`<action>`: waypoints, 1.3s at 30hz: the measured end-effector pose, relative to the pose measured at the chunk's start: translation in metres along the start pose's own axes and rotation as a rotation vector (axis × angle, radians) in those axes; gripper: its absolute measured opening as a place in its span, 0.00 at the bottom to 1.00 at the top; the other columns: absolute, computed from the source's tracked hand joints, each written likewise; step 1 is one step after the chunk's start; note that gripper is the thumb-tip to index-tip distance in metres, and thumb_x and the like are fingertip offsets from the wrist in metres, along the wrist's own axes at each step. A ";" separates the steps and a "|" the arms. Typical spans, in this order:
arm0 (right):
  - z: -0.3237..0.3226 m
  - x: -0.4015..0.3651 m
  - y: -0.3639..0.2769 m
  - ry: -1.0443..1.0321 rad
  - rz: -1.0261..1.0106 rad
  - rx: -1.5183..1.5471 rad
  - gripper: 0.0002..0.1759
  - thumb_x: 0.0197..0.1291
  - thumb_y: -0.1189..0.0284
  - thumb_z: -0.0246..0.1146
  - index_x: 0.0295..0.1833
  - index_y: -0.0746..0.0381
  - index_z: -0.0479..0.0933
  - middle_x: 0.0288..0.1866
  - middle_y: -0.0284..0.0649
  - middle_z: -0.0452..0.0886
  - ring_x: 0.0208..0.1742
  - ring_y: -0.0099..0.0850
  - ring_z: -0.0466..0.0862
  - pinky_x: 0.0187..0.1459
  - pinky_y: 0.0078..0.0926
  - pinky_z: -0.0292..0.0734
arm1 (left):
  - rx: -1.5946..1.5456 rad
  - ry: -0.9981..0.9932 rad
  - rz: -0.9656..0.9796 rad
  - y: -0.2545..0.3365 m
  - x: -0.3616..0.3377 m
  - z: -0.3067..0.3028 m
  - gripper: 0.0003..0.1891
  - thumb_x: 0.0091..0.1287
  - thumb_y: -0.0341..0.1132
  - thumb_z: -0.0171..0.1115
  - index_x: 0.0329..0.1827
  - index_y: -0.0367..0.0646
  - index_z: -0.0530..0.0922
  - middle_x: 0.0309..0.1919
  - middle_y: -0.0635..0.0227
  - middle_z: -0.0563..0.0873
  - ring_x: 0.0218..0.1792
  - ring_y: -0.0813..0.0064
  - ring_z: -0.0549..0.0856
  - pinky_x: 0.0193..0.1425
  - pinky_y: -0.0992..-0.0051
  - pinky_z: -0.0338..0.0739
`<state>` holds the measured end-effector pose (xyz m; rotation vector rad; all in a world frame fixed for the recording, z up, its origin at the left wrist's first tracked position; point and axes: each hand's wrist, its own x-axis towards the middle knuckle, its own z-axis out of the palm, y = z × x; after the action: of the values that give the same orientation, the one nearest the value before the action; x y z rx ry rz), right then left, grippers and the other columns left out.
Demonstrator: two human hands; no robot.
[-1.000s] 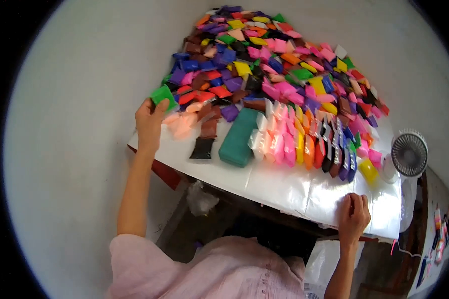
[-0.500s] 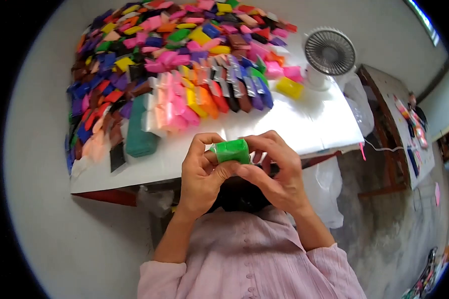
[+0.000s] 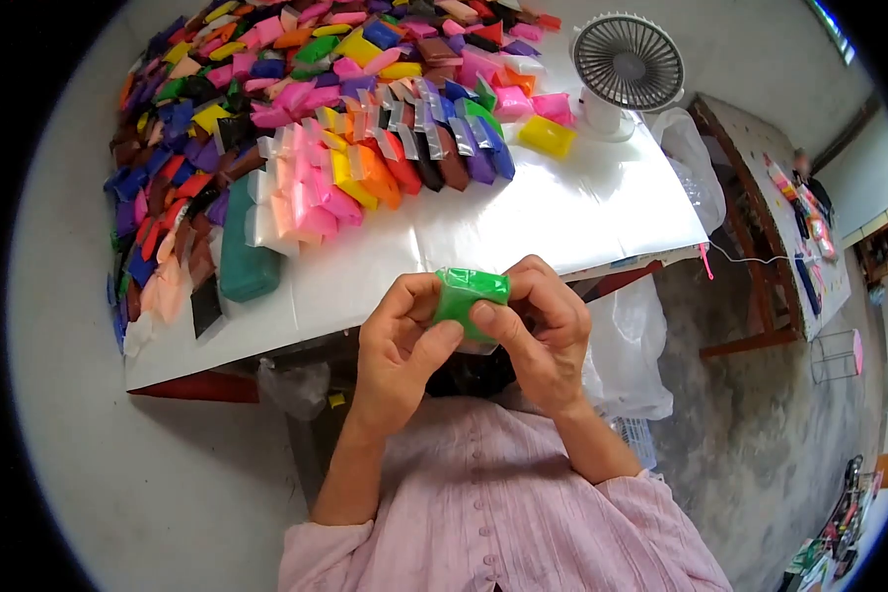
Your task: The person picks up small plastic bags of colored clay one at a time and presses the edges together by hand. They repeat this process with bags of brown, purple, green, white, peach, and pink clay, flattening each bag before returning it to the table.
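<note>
Between my two hands is a small green packet (image 3: pixel 471 291) in clear plastic, held up in front of the table's near edge. My left hand (image 3: pixel 401 345) pinches its left side, thumb on the near face. On the right side, my right hand (image 3: pixel 543 331) grips it with thumb in front and fingers behind. Beyond my hands, rows of coloured packets (image 3: pixel 395 178) stand on the white table (image 3: pixel 365 281), running from white and pink through yellow, orange, red, black, brown and purple to blue. A dark green box-like block (image 3: pixel 247 242) sits at the left end of these rows.
A large heap of mixed coloured packets (image 3: pixel 296 59) covers the back and left of the table. A white fan (image 3: pixel 629 69) stands at the back right, near a yellow packet (image 3: pixel 546 137). Plastic bags (image 3: pixel 629 345) hang below the table. A second table (image 3: pixel 760 217) is at the right.
The green packet has turned from lying sideways to more upright, its top edge now facing away. My right fingers have closed in on its right side. The camera view has shifted slightly.
</note>
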<state>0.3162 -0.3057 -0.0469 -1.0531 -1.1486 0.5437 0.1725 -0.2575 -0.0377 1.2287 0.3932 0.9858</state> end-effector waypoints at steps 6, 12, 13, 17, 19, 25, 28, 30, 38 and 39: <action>-0.001 -0.004 0.002 0.005 0.036 0.013 0.10 0.56 0.75 0.71 0.31 0.67 0.76 0.25 0.31 0.69 0.22 0.18 0.66 0.23 0.19 0.58 | 0.036 0.014 0.055 -0.012 -0.004 0.000 0.09 0.72 0.23 0.57 0.53 0.33 0.73 0.45 0.67 0.84 0.45 0.84 0.81 0.50 0.83 0.75; -0.003 -0.007 0.004 0.052 -0.159 -0.115 0.12 0.55 0.78 0.68 0.27 0.67 0.71 0.22 0.34 0.66 0.21 0.22 0.64 0.23 0.22 0.56 | 0.041 -0.001 0.020 -0.016 -0.005 0.004 0.07 0.72 0.25 0.59 0.49 0.34 0.74 0.42 0.69 0.83 0.42 0.87 0.79 0.47 0.85 0.74; -0.004 -0.008 0.005 0.057 -0.149 -0.108 0.12 0.55 0.79 0.68 0.26 0.67 0.70 0.21 0.34 0.65 0.21 0.23 0.64 0.23 0.23 0.56 | 0.055 0.009 0.025 -0.013 -0.003 0.006 0.07 0.71 0.26 0.60 0.48 0.34 0.75 0.41 0.70 0.82 0.41 0.87 0.79 0.46 0.85 0.73; -0.005 -0.012 0.009 0.048 -0.123 -0.108 0.16 0.55 0.78 0.68 0.24 0.67 0.67 0.20 0.35 0.65 0.21 0.25 0.64 0.23 0.26 0.56 | 0.093 0.028 0.022 -0.011 0.001 0.008 0.07 0.71 0.28 0.61 0.46 0.34 0.75 0.37 0.73 0.81 0.38 0.88 0.77 0.44 0.86 0.72; -0.005 -0.013 0.007 0.057 -0.124 -0.116 0.16 0.56 0.77 0.69 0.24 0.67 0.67 0.20 0.35 0.64 0.21 0.26 0.63 0.23 0.26 0.56 | 0.099 0.043 0.030 -0.012 0.000 0.008 0.06 0.71 0.28 0.61 0.45 0.35 0.75 0.36 0.74 0.80 0.37 0.89 0.77 0.43 0.86 0.72; -0.008 -0.015 0.010 0.070 -0.212 -0.169 0.16 0.56 0.77 0.69 0.25 0.66 0.67 0.20 0.35 0.63 0.21 0.26 0.63 0.23 0.26 0.56 | 0.139 0.131 0.097 -0.020 -0.002 0.019 0.05 0.70 0.28 0.62 0.41 0.35 0.76 0.33 0.76 0.80 0.34 0.90 0.75 0.39 0.87 0.70; -0.008 -0.018 0.009 0.063 -0.005 -0.023 0.15 0.57 0.77 0.68 0.25 0.66 0.68 0.20 0.34 0.63 0.21 0.25 0.63 0.23 0.25 0.56 | 0.162 0.140 0.106 -0.020 0.000 0.019 0.05 0.70 0.28 0.63 0.39 0.35 0.76 0.31 0.77 0.79 0.33 0.90 0.73 0.37 0.87 0.68; -0.008 -0.019 0.012 0.062 0.053 0.050 0.15 0.58 0.77 0.67 0.25 0.67 0.68 0.20 0.34 0.64 0.21 0.23 0.63 0.23 0.24 0.56 | 0.178 0.140 0.117 -0.021 0.002 0.018 0.06 0.70 0.29 0.63 0.38 0.36 0.76 0.30 0.78 0.78 0.32 0.91 0.73 0.36 0.88 0.67; -0.016 -0.017 0.011 0.080 -0.111 -0.123 0.14 0.60 0.76 0.66 0.26 0.67 0.70 0.21 0.31 0.65 0.22 0.19 0.62 0.23 0.22 0.56 | 0.146 0.158 0.030 -0.021 0.001 0.026 0.06 0.71 0.30 0.63 0.37 0.36 0.77 0.29 0.77 0.79 0.32 0.90 0.73 0.36 0.86 0.69; -0.014 -0.019 0.011 0.087 -0.051 -0.077 0.13 0.60 0.76 0.66 0.26 0.67 0.71 0.21 0.31 0.65 0.22 0.19 0.63 0.23 0.22 0.56 | 0.123 0.168 0.003 -0.020 0.002 0.028 0.06 0.71 0.31 0.62 0.37 0.36 0.77 0.29 0.77 0.79 0.32 0.90 0.73 0.37 0.86 0.69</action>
<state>0.3242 -0.3215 -0.0660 -1.1001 -1.1239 0.4126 0.2021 -0.2727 -0.0458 1.2601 0.5913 1.0844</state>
